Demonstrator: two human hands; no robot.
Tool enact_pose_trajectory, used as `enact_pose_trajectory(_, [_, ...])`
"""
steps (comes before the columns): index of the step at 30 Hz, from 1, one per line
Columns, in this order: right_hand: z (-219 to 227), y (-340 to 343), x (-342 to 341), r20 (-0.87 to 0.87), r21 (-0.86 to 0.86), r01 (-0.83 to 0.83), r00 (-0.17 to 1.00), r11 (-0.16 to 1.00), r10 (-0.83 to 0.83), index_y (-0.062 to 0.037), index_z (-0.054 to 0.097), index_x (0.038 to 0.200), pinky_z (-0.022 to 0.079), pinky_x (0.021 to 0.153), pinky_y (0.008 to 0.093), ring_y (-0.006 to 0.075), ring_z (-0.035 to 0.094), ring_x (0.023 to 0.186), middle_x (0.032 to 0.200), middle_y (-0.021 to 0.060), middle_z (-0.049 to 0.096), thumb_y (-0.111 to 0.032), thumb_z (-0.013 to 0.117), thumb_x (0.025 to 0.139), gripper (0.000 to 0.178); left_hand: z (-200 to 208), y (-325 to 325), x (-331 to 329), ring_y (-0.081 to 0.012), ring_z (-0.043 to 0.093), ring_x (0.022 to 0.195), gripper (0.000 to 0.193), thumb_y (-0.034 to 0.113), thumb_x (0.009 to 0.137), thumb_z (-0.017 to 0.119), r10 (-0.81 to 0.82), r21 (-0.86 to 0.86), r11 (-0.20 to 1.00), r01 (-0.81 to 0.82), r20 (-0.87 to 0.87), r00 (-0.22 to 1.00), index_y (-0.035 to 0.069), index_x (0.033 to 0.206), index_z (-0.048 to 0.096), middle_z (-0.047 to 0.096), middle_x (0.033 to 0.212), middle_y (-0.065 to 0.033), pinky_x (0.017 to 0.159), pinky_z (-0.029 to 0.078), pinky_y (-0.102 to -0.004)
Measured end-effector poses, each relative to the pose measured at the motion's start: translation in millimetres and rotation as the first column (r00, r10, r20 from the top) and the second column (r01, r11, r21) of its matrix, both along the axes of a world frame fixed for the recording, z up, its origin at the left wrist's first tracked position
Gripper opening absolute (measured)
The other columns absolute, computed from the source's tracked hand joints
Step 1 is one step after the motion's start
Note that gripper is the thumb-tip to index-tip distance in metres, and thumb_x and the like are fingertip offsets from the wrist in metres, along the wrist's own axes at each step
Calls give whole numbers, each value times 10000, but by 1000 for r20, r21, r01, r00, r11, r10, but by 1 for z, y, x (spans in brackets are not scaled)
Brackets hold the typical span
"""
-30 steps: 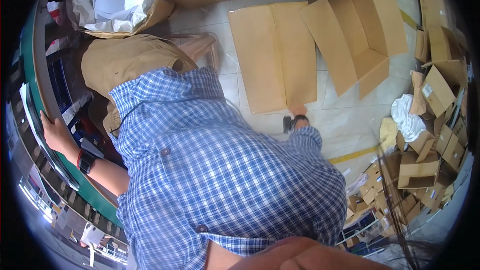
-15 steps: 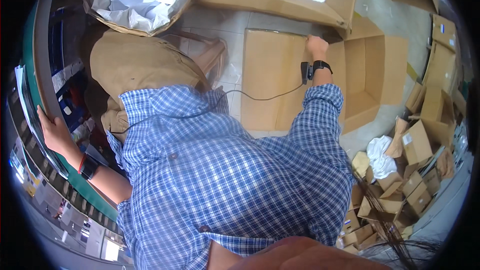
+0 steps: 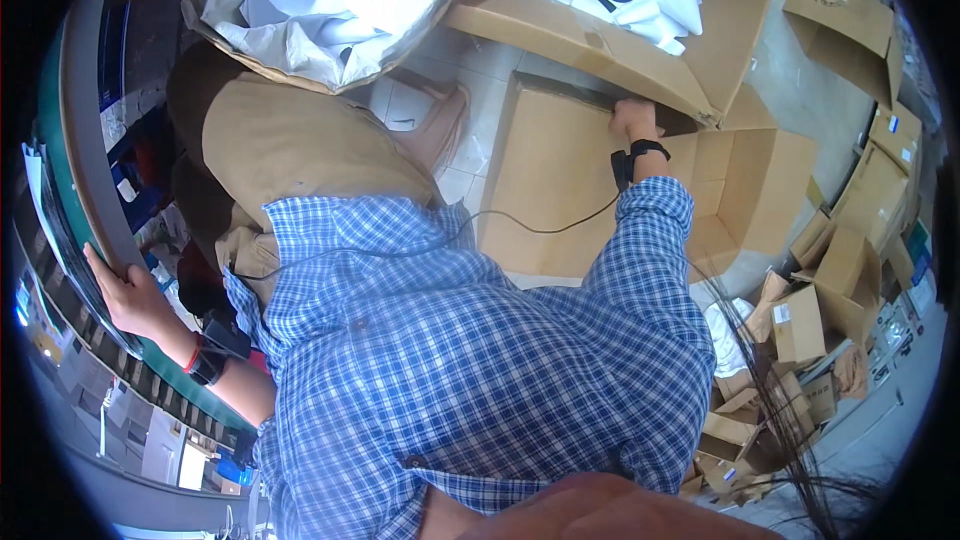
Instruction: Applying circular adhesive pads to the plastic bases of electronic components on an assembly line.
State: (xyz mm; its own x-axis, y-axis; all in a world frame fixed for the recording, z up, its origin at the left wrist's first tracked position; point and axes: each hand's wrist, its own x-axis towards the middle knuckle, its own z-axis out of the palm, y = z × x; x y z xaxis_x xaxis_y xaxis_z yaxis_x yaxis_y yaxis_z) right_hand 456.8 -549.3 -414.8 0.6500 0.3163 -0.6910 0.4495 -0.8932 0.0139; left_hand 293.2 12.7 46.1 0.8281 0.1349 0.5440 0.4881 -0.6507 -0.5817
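Observation:
My right hand (image 3: pixel 635 120) is closed over the far edge of a brown cardboard box (image 3: pixel 555 165), near its right corner. The box's broad flat face is toward me, and its open flaps (image 3: pixel 745 175) spread out on the right. My fingertips are hidden behind the edge. Off to the left, my left hand (image 3: pixel 135 300) lies with its fingers stretched along the rim of a green-topped table (image 3: pixel 65 155). Beside those fingers is a thin stack of dark and clear sheets (image 3: pixel 75 255).
Ahead stands a round lined sack (image 3: pixel 290 45) of white sheets. Next to it, a long carton (image 3: pixel 590 50) holds white cut pieces with black shapes. A brown stool (image 3: pixel 440 130) is near my legs. Several opened cartons (image 3: pixel 850 285) are heaped on the right.
The view has shifted, so the sack, long carton and box sit lower and farther right. The box looks slightly turned, with my right hand still at its far edge. My left hand stays at the table.

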Motion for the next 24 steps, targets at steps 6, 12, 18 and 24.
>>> enact_pose_trajectory(6, [-11, 56, -4, 25, 162, 116, 992, 980, -122, -66, 688, 841, 501, 717, 391, 288, 634, 865, 912, 151, 654, -168, 483, 764, 242, 0, -13, 10, -180, 603, 537, 571, 42, 689, 531, -3, 31, 1000, 4, -5, 1000, 216, 1232, 545, 671, 852, -78, 450, 470, -297])
enact_pose_trajectory(12, [-22, -16, -3, 34, -26, 120, 992, 992, -119, -75, 656, 1006, 408, 909, 403, 263, 535, 1087, 1134, 124, 591, -190, 462, 811, 299, -1, -25, 10, -183, 595, 533, 576, 32, 682, 536, -25, 69, 997, 23, 22, 999, 219, 1226, 550, 670, 837, -67, 447, 464, -293])
enact_pose_trajectory(18, [-45, -42, -12, 261, -13, 156, 954, 988, -147, -98, 672, 976, 433, 884, 378, 288, 562, 1037, 1063, 134, 620, -308, 484, 815, 324, 13, -20, 1, -172, 555, 493, 574, 25, 688, 538, -65, 37, 997, 63, 58, 996, 217, 1229, 552, 635, 708, -56, 440, 456, -296])
enact_pose_trajectory(24, [-41, -32, -10, 83, -57, 126, 989, 990, -121, -112, 681, 957, 425, 897, 374, 279, 580, 1008, 1043, 108, 635, -292, 504, 789, 303, 14, -19, -1, -153, 542, 475, 554, 11, 693, 532, -97, 10, 995, 97, 67, 993, 188, 1217, 564, 640, 710, -52, 426, 457, -275])
